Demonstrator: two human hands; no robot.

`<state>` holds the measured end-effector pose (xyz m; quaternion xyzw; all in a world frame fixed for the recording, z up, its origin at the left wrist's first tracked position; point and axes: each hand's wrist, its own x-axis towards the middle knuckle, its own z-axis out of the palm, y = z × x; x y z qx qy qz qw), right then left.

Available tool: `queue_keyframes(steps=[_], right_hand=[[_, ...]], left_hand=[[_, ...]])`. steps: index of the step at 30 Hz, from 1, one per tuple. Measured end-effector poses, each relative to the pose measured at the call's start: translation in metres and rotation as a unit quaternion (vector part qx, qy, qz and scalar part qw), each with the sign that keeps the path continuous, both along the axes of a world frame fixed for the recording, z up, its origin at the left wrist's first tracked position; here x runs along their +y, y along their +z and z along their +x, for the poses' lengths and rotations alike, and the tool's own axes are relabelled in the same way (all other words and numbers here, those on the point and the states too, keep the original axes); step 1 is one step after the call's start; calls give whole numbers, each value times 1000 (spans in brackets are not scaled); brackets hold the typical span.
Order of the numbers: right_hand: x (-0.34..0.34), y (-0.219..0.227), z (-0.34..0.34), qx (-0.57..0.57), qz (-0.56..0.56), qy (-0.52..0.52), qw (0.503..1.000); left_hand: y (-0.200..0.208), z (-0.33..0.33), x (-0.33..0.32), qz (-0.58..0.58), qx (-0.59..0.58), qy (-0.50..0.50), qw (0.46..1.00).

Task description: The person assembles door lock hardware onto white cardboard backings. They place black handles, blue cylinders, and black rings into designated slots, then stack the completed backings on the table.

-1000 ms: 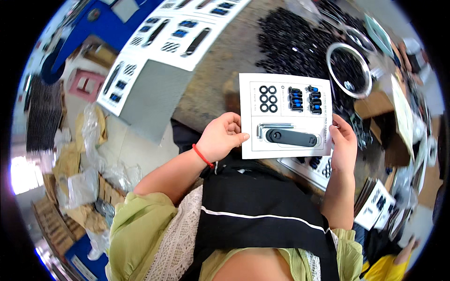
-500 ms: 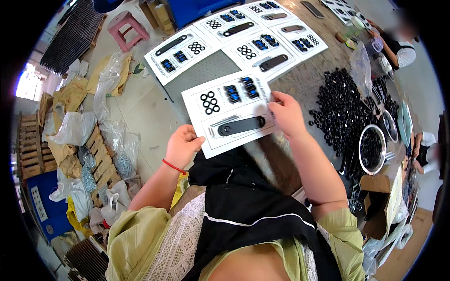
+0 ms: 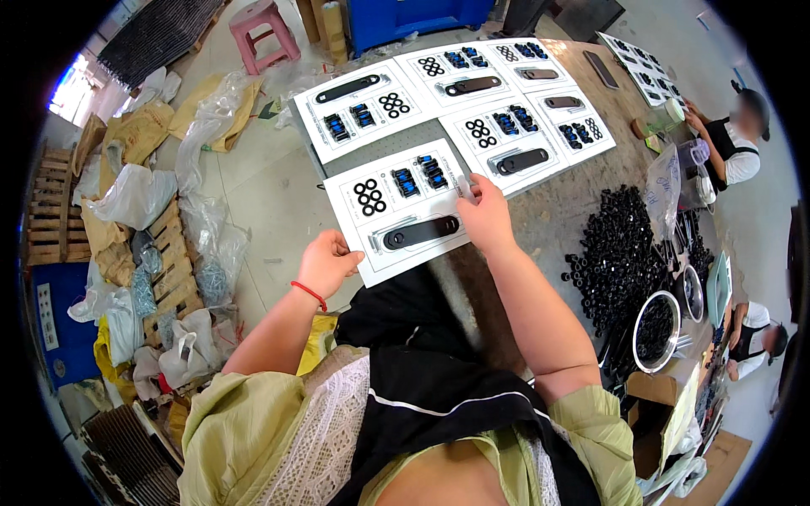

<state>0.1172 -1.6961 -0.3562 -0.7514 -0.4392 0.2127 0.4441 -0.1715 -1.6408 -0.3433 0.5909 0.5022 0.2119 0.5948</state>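
Note:
Between my two hands I hold a white parts card (image 3: 422,257), tilted, above the near edge of the table. It bears black rings (image 3: 369,197), blue-and-black parts (image 3: 405,181), thin metal pins and a long black bar-shaped piece (image 3: 420,232). My left hand (image 3: 327,263) pinches its lower left corner, thumb on top. My right hand (image 3: 484,211) grips the right edge, with its fingers partly behind the card. Just beyond lie several similar white cards (image 3: 460,103) carrying the same kinds of parts, side by side on a grey perforated board (image 3: 396,155).
Right of my right arm, a heap of small black parts (image 3: 620,253) covers the table beside a metal bowl (image 3: 656,331). A cardboard box (image 3: 654,388) stands nearer. Two other people are at the right. Left on the floor are a pink stool (image 3: 264,38), plastic bags and pallets (image 3: 55,202).
My view has shifted, so the table and laid-out cards appear lower and further right. The held card stays in both hands, now overlapping the grey board's near edge in view.

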Motion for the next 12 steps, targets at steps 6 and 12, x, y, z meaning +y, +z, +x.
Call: queue_keyframes(steps=[6,12], right_hand=[[-52,11,-10,-160,55,51,984],[-104,-5,-31,-255,18,96,962]], left_hand=[[-6,-14,17,23,52,-79,995],[-33,-23,21,-39,-35,-66,996]])
